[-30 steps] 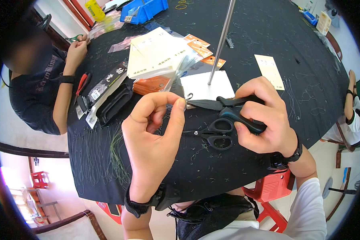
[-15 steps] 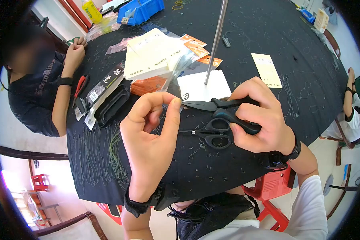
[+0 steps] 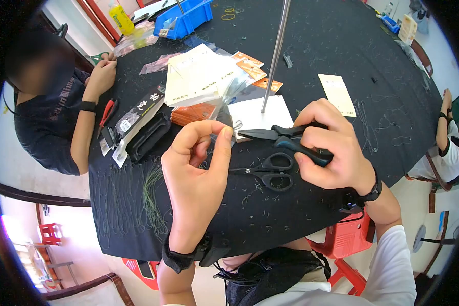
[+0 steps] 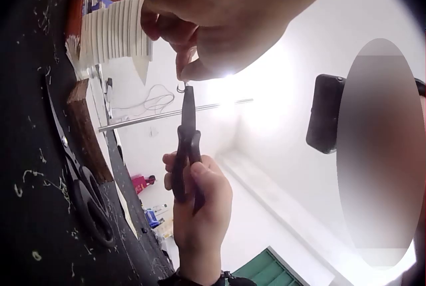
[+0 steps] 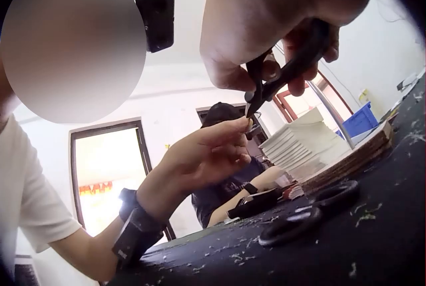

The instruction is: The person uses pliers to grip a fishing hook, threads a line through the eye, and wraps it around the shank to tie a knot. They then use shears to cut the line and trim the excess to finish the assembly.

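Observation:
Between thumb and forefinger, my left hand [image 3: 198, 171] pinches a small fish hook [image 3: 237, 124]; the hook's bend stands out above the fingertips. My right hand [image 3: 335, 148] grips black long-nose pliers [image 3: 260, 134] by their dark handles. The nose of the pliers points left, its tip a short way from the left fingertips. In the left wrist view, the hook [image 4: 180, 89] shows right at the tip of the pliers [image 4: 189, 116]. Black scissors [image 3: 270, 171] lie on the table below the pliers.
A metal rod [image 3: 275, 56] rises from a white-topped block [image 3: 252, 113] just beyond the hands. Stacked cards [image 3: 194, 71], orange packets [image 3: 194, 113] and a blue bin [image 3: 188, 18] lie farther off. Fishing line [image 3: 125, 209] is spread at left. Another person [image 3: 51, 117] sits at the left edge.
The pliers' tip met the left fingertips half a second ago and now sits slightly to the right of them. The hook has turned a little in the left fingers. The head view has shifted slightly.

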### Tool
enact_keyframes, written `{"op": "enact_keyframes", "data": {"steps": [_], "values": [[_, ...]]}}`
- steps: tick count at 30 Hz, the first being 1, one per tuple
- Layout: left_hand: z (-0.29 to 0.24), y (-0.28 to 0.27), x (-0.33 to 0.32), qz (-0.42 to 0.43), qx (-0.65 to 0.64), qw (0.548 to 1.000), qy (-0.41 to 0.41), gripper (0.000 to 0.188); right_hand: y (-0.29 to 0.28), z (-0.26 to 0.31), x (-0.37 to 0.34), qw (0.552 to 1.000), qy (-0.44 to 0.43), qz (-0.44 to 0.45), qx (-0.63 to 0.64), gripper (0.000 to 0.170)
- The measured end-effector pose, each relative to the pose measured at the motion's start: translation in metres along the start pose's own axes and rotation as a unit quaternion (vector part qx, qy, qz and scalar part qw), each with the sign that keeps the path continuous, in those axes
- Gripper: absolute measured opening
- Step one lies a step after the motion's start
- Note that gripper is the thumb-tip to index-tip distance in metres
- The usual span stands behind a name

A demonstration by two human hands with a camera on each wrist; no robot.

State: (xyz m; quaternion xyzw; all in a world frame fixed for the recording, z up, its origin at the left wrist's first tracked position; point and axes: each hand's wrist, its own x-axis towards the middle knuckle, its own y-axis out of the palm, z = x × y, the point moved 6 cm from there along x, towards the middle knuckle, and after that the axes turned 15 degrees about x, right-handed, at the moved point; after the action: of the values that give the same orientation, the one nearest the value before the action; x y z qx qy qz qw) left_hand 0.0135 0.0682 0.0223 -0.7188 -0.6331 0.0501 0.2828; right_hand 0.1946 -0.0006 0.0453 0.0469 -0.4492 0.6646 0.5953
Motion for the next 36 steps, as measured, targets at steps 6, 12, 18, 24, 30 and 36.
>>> {"op": "enact_keyframes", "data": {"steps": [6,12,18,24,30,36], "values": [[0.006,-0.009,0.005,-0.029,-0.083,0.996,-0.033,0.009,-0.049,0.002,-0.002,0.992,0.092,-0.064,-0.061,0.018],[0.010,-0.002,0.005,0.012,-0.102,0.994,-0.034,0.010,-0.062,-0.042,-0.024,0.938,0.247,-0.023,-0.244,0.022],[0.013,0.002,0.005,0.019,-0.076,0.997,-0.023,0.008,-0.042,-0.065,-0.032,0.928,0.224,0.034,-0.296,0.023],[0.015,0.003,0.006,0.019,-0.084,0.996,-0.027,0.010,-0.032,-0.071,-0.032,0.909,0.219,0.074,-0.348,0.023],[0.018,0.006,0.006,0.027,-0.111,0.993,-0.038,0.011,-0.023,-0.062,-0.032,0.874,0.193,0.124,-0.429,0.020],[0.019,0.006,0.006,0.027,-0.111,0.993,-0.041,0.012,0.015,-0.004,-0.009,0.971,0.078,0.141,-0.177,0.017]]}}
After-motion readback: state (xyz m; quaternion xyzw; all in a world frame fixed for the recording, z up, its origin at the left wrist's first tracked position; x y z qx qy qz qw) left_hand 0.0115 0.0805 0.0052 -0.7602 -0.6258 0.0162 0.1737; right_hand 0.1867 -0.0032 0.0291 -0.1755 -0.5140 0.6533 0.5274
